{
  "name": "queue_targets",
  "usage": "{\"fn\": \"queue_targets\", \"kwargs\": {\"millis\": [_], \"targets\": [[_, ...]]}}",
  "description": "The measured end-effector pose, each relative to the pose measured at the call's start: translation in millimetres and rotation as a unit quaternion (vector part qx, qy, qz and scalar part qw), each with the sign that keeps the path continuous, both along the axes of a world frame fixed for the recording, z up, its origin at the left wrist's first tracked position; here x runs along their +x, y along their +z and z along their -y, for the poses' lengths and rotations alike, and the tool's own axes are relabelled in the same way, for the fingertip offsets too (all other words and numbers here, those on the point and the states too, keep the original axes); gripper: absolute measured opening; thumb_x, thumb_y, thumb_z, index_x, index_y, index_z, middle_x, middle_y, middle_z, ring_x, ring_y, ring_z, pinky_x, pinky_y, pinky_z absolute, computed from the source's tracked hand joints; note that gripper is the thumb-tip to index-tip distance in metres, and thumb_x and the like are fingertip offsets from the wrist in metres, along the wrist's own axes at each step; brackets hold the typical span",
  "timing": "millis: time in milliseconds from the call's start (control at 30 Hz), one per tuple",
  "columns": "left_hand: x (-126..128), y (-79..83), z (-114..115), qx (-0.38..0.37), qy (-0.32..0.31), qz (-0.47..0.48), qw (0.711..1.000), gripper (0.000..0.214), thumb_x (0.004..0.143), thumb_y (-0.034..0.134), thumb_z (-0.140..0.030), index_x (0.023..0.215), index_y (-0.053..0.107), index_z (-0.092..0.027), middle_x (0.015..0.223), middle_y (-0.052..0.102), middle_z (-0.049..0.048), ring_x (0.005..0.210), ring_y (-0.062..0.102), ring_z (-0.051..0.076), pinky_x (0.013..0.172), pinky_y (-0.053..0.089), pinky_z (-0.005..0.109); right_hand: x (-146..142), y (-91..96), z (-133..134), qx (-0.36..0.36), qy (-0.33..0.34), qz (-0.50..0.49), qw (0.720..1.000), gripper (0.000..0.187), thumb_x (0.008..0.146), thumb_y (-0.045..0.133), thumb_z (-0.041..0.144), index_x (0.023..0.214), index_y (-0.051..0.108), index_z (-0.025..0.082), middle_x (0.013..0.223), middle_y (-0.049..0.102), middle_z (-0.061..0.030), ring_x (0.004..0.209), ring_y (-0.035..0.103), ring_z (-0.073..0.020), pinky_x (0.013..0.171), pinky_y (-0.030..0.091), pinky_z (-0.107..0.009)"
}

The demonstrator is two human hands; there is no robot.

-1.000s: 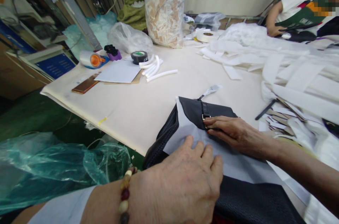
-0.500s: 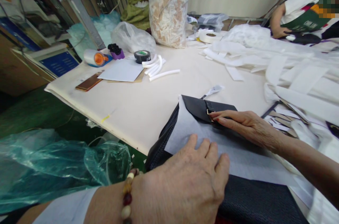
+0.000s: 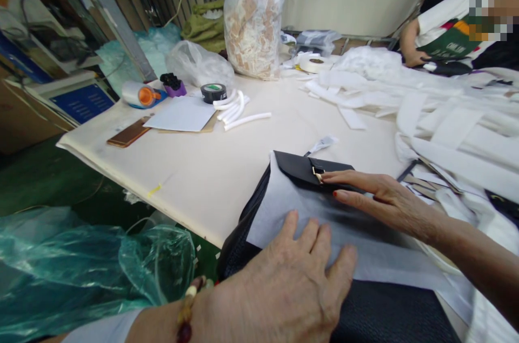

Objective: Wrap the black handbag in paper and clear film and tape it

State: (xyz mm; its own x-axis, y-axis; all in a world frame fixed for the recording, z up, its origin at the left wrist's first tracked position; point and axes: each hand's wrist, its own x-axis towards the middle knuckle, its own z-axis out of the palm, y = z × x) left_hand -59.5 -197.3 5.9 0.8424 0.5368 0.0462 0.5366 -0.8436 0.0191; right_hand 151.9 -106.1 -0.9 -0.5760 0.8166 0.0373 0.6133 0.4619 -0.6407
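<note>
A black leather bag lies before me on the table, with a sheet of thin white paper spread over its front. Over the paper's upper edge hangs the bag's flap, which carries a strap and a gold-toned buckle. My left hand rests on the paper with its fingers spread, a beaded bracelet at the wrist. At the buckle, the fingertips of my right hand touch the metal; its thumb is held apart from the fingers. A small white tag sticks out behind the flap.
Across the table lie a phone, white paper, black tape and white tubes. White strips cover the right side. A scrap-filled bag stands behind. A person works at the far right.
My right thumb has come away from the buckle and the fingers have straightened. My left hand stays on the paper. The view has shifted slightly.
</note>
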Motion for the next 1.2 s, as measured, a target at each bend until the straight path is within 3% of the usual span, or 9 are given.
{"fn": "queue_targets", "kwargs": {"millis": [133,233,367,500,567,800,933,1100,1200], "targets": [[0,-4.1,-5,0.024,-0.025,-0.011,0.999,0.048,0.093,0.019,-0.032,0.134,0.029,-0.009,0.125,0.049,0.0195,0.115,0.047,0.029,0.092,0.035,0.048,13,4.5,11,0.032,-0.075,-0.012,0.997,0.035,0.085,0.045,0.042,0.108,0.062,0.022,0.116,0.063,-0.0055,0.109,0.056,-0.0247,0.095,0.044,-0.038],[1,-4.8,-7,0.028,-0.031,-0.024,0.999,0.044,0.094,0.018,-0.026,0.133,0.031,-0.011,0.126,0.050,0.0177,0.114,0.048,0.028,0.092,0.036,0.046,14,0.4,12,0.023,-0.086,-0.006,0.996,0.036,0.082,0.050,0.041,0.109,0.060,0.021,0.111,0.065,-0.0077,0.102,0.060,-0.0251,0.088,0.048,-0.038],[2,-10.2,-7,0.041,-0.030,-0.017,0.999,0.043,0.094,0.020,-0.026,0.133,0.033,-0.012,0.123,0.052,0.0174,0.113,0.049,0.028,0.091,0.036,0.046,2,-5.8,-6,0.001,-0.078,-0.018,0.997,0.051,0.078,0.056,0.033,0.125,0.046,0.017,0.100,0.067,-0.0076,0.090,0.063,-0.0209,0.081,0.050,-0.035],[2,-12.9,-6,0.030,-0.024,-0.017,0.999,0.043,0.094,0.021,-0.028,0.131,0.035,-0.013,0.125,0.051,0.0169,0.113,0.049,0.028,0.092,0.035,0.046,-11,-11.1,-26,0.062,0.002,0.005,0.998,0.028,0.080,0.054,0.028,0.103,0.065,0.016,0.098,0.064,-0.0084,0.087,0.061,-0.0186,0.081,0.047,-0.033],[2,-11.4,-6,0.023,-0.020,-0.022,0.999,0.042,0.094,0.023,-0.027,0.131,0.035,-0.013,0.125,0.051,0.0162,0.113,0.049,0.027,0.092,0.035,0.045,-13,-12.5,-29,0.073,0.004,0.008,0.997,0.023,0.082,0.051,0.026,0.095,0.067,0.015,0.097,0.065,-0.0083,0.087,0.061,-0.0188,0.081,0.046,-0.032],[-1,-1.6,-6,0.052,-0.012,-0.043,0.998,0.044,0.091,0.030,-0.027,0.130,0.037,-0.008,0.130,0.045,0.0218,0.118,0.045,0.033,0.096,0.031,0.049,-10,-3.7,-14,-0.031,-0.040,0.012,0.999,0.021,0.081,0.051,0.033,0.086,0.068,0.020,0.084,0.070,-0.0020,0.078,0.064,-0.0187,0.071,0.047,-0.029],[2,1.0,-3,0.017,0.007,-0.072,0.997,0.044,0.089,0.033,-0.024,0.130,0.038,-0.009,0.129,0.046,0.0221,0.118,0.046,0.034,0.096,0.031,0.051,-10,-4.2,-8,-0.040,-0.047,0.019,0.998,0.021,0.080,0.051,0.033,0.084,0.068,0.021,0.082,0.070,-0.0013,0.076,0.064,-0.0186,0.069,0.046,-0.028],[2,3.4,-2,-0.046,0.001,-0.065,0.997,0.066,0.084,0.039,-0.053,0.132,0.034,-0.008,0.132,0.041,0.0248,0.123,0.038,0.037,0.101,0.024,0.054,-7,-12.9,-6,-0.059,-0.031,0.039,0.997,0.025,0.081,0.050,0.038,0.084,0.069,0.021,0.081,0.070,-0.0009,0.076,0.063,-0.0191,0.069,0.046,-0.029],[2,7.4,-3,-0.076,0.010,-0.085,0.993,0.072,0.081,0.041,-0.058,0.132,0.034,-0.007,0.132,0.041,0.0242,0.124,0.037,0.036,0.103,0.021,0.053,-7,-15.1,-4,-0.063,-0.022,0.041,0.997,0.027,0.082,0.048,0.038,0.084,0.068,0.020,0.083,0.069,-0.0027,0.078,0.063,-0.0199,0.070,0.047,-0.030]]}}
